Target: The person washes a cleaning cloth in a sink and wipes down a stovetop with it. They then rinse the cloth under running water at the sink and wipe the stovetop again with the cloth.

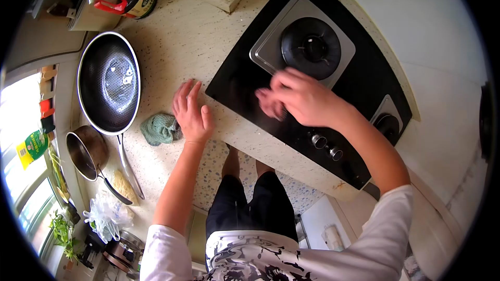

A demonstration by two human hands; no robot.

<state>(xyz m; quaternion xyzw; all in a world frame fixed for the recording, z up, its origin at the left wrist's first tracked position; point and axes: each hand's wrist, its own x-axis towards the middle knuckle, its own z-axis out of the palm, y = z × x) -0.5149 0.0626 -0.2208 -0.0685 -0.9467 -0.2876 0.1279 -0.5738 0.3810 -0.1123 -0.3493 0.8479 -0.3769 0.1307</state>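
My left hand (191, 113) rests on the speckled countertop with its fingers stretched out, close to the left edge of the stove. Just beside it lies a crumpled green cloth (161, 128). Over the black gas stove (237, 75), in front of the large burner (311, 47), is my right hand (302, 98). Its fingers look bent but are smeared by motion, so whether it holds anything cannot be made out. Two control knobs (327, 147) sit near that wrist.
A large frying pan (109, 83) and a small saucepan (86, 151) stand on the counter at left. Behind them are a bottle with a red handle (127, 2) and a window. Nearer me are a plastic bag (107, 217) and a metal pot (124, 252).
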